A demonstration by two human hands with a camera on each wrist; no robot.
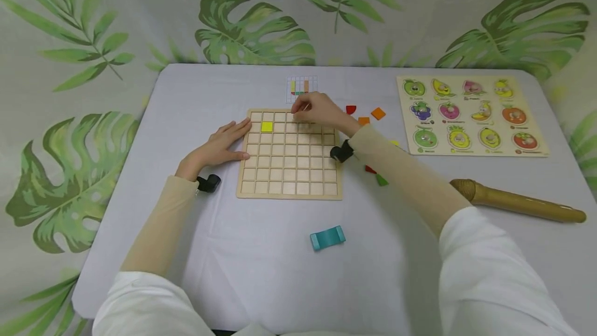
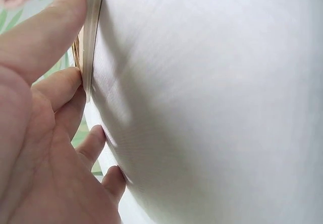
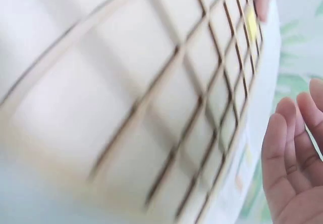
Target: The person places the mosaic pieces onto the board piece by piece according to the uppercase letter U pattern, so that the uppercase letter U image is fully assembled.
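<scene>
A wooden grid board (image 1: 289, 162) lies flat on the white table, a yellow square tile (image 1: 267, 126) in one cell at its upper left. My left hand (image 1: 221, 144) rests at the board's left edge; in the left wrist view its thumb and fingers (image 2: 60, 85) touch the wooden rim. Over the board's far edge hovers my right hand (image 1: 319, 109), fingers loosely bent. Nothing shows between its fingers (image 3: 275, 143) in the right wrist view, where the thumb is out of sight. Just beyond it lies a small printed grid card (image 1: 300, 79) with coloured shapes.
Right of the board lie red (image 1: 351, 109), orange (image 1: 378, 113), yellow (image 1: 394, 143) and green (image 1: 382, 180) pieces, some partly behind my right arm. A fruit puzzle board (image 1: 473, 113) and a brown stick-like object (image 1: 522, 203) are farther right. A teal curved block (image 1: 328, 238) sits in front.
</scene>
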